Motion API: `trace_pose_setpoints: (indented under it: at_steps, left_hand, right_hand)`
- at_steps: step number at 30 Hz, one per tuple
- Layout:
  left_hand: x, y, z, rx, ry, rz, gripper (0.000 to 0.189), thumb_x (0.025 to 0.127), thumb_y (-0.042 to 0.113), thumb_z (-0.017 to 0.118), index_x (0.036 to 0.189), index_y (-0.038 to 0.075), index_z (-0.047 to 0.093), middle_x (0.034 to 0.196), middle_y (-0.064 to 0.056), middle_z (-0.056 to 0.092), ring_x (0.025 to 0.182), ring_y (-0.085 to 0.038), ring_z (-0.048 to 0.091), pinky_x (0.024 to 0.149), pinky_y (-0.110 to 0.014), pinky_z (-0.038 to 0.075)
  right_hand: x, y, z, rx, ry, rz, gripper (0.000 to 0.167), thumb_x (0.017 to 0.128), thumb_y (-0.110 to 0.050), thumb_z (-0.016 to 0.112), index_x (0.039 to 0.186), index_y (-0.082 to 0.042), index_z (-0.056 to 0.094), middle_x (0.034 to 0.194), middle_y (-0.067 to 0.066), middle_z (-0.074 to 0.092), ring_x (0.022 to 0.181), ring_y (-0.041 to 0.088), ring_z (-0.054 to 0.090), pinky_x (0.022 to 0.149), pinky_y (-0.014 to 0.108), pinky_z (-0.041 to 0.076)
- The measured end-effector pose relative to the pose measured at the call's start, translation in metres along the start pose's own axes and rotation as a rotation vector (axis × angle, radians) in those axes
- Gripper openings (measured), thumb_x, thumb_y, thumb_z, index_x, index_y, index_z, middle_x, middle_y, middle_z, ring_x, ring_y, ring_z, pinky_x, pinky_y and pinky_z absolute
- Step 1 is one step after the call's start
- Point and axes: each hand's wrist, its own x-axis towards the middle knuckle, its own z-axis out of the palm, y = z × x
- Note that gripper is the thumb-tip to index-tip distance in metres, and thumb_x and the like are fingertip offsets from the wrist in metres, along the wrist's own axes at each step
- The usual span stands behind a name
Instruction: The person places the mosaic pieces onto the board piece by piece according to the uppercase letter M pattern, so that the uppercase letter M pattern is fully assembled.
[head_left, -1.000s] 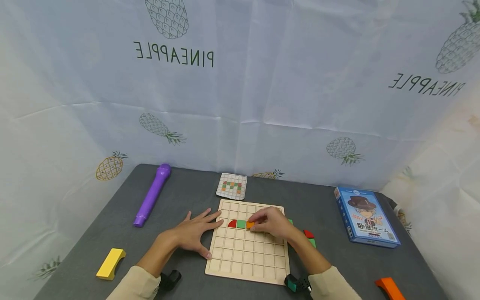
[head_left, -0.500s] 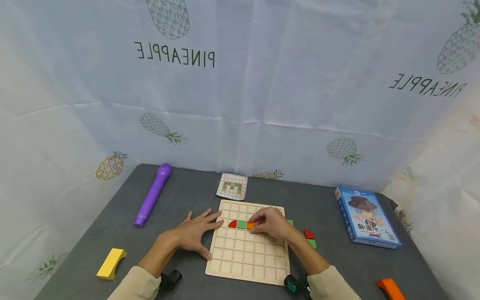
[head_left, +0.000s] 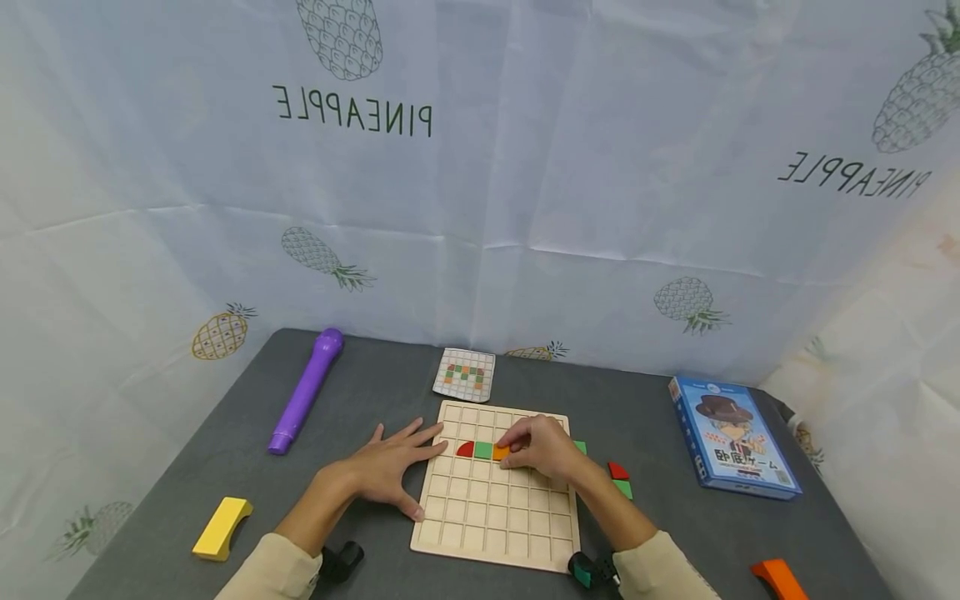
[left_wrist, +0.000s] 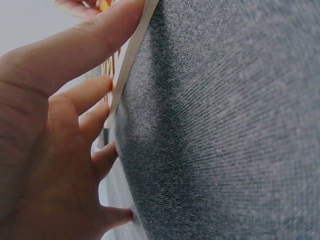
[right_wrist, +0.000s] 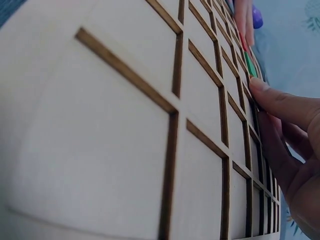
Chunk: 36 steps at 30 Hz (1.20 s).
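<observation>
Hardly anything has moved since the earlier frame. Leftmost, the left hand [head_left: 386, 472] lies splayed, thumb and some fingertips on the wooden board [head_left: 495, 513]. Rightward: red piece [head_left: 466, 450], green square [head_left: 483, 451], then the orange square [head_left: 499, 453] — pinched by the right hand [head_left: 543, 448]. Seating it seems the step — next probably calls for letting go.
</observation>
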Motion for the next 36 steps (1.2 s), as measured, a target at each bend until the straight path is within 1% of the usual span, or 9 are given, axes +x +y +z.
trace_pose_setpoints:
  at_steps: [4,9,16,22,28,32,36]
  left_hand:
    - [-0.0002,0.0004,-0.0007,-0.007,-0.003,-0.001,0.108,0.069,0.051,0.091,0.159,0.021,0.04,0.173,-0.001,0.022,0.161,-0.038,0.013,0.114,-0.085,0.003]
    - [0.0002,0.0016,-0.0015,-0.01,-0.001,0.0,0.107,0.069,0.051,0.091,0.159,0.021,0.04,0.173,-0.001,0.022,0.161,-0.039,0.014,0.114,-0.085,0.003]
    - [-0.0004,0.0029,-0.002,-0.021,-0.007,0.008,0.107,0.069,0.05,0.091,0.159,0.02,0.04,0.173,-0.003,0.021,0.161,-0.04,0.013,0.114,-0.085,0.002]
    - [-0.0002,0.0035,0.0002,-0.021,-0.005,0.004,0.107,0.069,0.05,0.091,0.158,0.021,0.04,0.173,-0.002,0.021,0.161,-0.039,0.013,0.114,-0.085,0.002]
    - [-0.0006,0.0044,0.0052,-0.015,-0.017,0.031,0.106,0.07,0.053,0.089,0.159,0.021,0.04,0.173,-0.003,0.022,0.161,-0.04,0.015,0.112,-0.086,0.005]
    - [-0.0022,0.0021,0.0042,-0.002,-0.005,0.031,0.106,0.07,0.055,0.089,0.158,0.02,0.041,0.172,-0.004,0.023,0.16,-0.041,0.016,0.111,-0.087,0.006]
    - [-0.002,0.001,-0.0002,0.016,0.004,0.032,0.107,0.07,0.057,0.088,0.158,0.021,0.041,0.172,-0.004,0.023,0.16,-0.041,0.016,0.111,-0.088,0.007]
  right_hand:
    - [-0.0009,-0.0001,0.0005,-0.005,0.0,-0.015,0.017,0.08,-0.011,0.086,0.096,-0.011,0.082,0.101,0.006,0.076,0.079,-0.001,0.062,0.071,0.017,0.055]
    - [-0.0002,-0.0005,0.0,-0.013,0.004,-0.025,0.017,0.08,-0.01,0.086,0.096,-0.01,0.081,0.102,0.006,0.076,0.08,0.002,0.062,0.071,0.017,0.054]
    - [0.0016,-0.0014,-0.0007,-0.021,-0.004,0.006,0.016,0.079,-0.009,0.087,0.094,-0.01,0.082,0.103,0.006,0.075,0.079,0.002,0.061,0.07,0.017,0.053]
    - [0.0003,0.001,0.0,-0.018,-0.002,0.012,0.015,0.079,-0.01,0.087,0.093,-0.011,0.081,0.102,0.005,0.075,0.078,0.001,0.06,0.07,0.017,0.053]
    - [-0.0066,0.0037,0.0004,-0.002,-0.015,0.025,0.015,0.08,-0.009,0.086,0.094,-0.01,0.081,0.103,0.006,0.074,0.08,0.004,0.061,0.07,0.016,0.053]
    - [-0.0053,0.0039,0.0015,0.016,-0.021,0.003,0.016,0.081,-0.01,0.085,0.096,-0.009,0.081,0.105,0.007,0.074,0.084,0.007,0.062,0.072,0.017,0.053]
    - [-0.0017,0.0029,0.0011,0.02,-0.009,-0.013,0.015,0.081,-0.01,0.085,0.096,-0.009,0.081,0.104,0.007,0.075,0.083,0.006,0.062,0.071,0.017,0.053]
